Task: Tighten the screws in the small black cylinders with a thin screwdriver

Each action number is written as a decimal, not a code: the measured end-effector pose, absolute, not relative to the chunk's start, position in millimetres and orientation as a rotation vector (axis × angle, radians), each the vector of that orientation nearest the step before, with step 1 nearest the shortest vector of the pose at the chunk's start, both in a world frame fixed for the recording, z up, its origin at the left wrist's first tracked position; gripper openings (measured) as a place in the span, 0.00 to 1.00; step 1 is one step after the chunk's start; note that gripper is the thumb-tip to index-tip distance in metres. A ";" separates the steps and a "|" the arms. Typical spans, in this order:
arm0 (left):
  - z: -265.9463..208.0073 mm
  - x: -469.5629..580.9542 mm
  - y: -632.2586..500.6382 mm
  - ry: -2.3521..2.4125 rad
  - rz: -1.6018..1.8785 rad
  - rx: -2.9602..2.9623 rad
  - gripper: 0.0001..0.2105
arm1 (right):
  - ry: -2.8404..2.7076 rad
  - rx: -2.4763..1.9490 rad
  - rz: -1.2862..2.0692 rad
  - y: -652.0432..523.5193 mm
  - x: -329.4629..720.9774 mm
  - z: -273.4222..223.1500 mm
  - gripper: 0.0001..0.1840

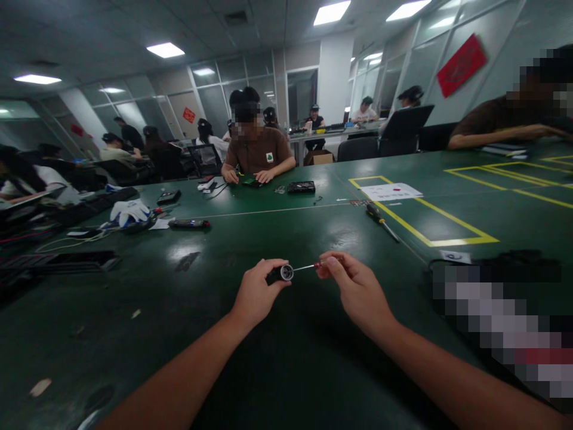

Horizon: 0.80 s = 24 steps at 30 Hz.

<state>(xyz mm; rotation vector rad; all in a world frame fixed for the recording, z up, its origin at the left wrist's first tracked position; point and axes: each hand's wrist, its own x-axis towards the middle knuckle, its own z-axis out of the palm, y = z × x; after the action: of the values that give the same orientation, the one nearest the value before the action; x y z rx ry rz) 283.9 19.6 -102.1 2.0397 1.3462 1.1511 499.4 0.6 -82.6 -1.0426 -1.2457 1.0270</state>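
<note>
Over the green table (179, 334), my left hand (257, 292) is closed around a small black cylinder (285, 273) whose silver-rimmed round end faces right and toward me. Most of the cylinder's body is hidden by the fingers. My right hand (358, 286) pinches a thin screwdriver (319, 264) by its reddish handle. Its metal shaft points left, with the tip at the cylinder's rim; whether it touches cannot be made out.
A larger yellow-and-black screwdriver (382, 222) lies ahead on the right, near a white paper (390, 192) and yellow tape outlines. A dark cylindrical tool (189, 224) and white gloves (129, 212) lie at left. A person in brown (259, 149) works across the table.
</note>
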 end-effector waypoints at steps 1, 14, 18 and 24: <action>-102.0 283.9 19.5 1.334 1.152 2.050 0.17 | -1.179 -1.027 1.098 1.9 499.8 -82.9 0.15; -97.9 286.7 18.1 1.402 1.164 2.026 0.17 | -1.137 -1.002 1.081 7.7 501.9 -95.9 0.18; -95.7 287.1 17.3 1.410 1.177 2.004 0.17 | -1.277 -1.047 0.981 3.4 501.7 -92.1 0.17; -97.2 285.9 18.8 1.405 1.192 2.006 0.17 | -1.400 -1.092 0.867 -1.7 500.6 -87.6 0.14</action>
<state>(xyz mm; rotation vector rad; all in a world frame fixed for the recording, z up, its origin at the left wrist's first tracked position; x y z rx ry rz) 285.9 18.8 -97.2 2.0059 1.4053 1.1925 500.6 -1.7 -87.6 -1.0924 -1.4002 0.8670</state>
